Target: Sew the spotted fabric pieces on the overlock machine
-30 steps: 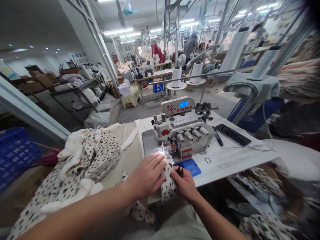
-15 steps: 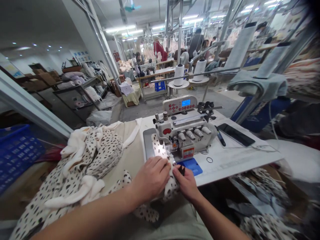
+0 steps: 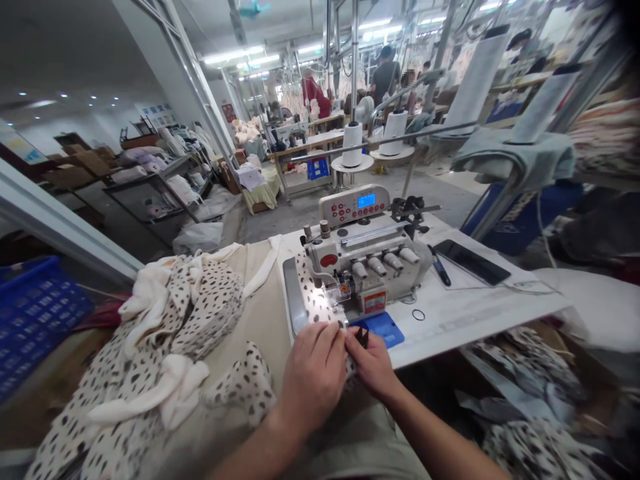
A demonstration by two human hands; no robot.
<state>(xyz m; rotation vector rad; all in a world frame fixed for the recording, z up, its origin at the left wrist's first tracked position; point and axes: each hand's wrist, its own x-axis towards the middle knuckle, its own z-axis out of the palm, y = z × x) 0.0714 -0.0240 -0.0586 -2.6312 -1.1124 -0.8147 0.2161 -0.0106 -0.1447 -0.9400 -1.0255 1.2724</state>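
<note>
White fabric with dark spots [image 3: 314,301] runs under the lit needle area of an overlock sewing machine [image 3: 365,260]. My left hand [image 3: 317,363] is closed on the near part of this fabric, just in front of the machine. Close beside it, my right hand [image 3: 373,360] pinches the fabric's right edge between thumb and fingers. A small black pointed tool [image 3: 362,337], perhaps thread snips, sticks out of my right hand. The fabric under my fingers is partly hidden, and its near end hangs below the table edge.
Spotted fabric pieces with white trim [image 3: 200,313] are heaped at left, near a blue basket [image 3: 40,313]. Right of the machine lie a phone [image 3: 473,262], a dark pen-like cutter [image 3: 440,268] and a black ring [image 3: 419,315]. Thread cones [image 3: 353,143] stand behind. People work farther back.
The spotted fabric has advanced through the machine, and more of it lies past the needle area. My left hand's forearm has swung inward, while both hands stay close together at the fabric edge.
</note>
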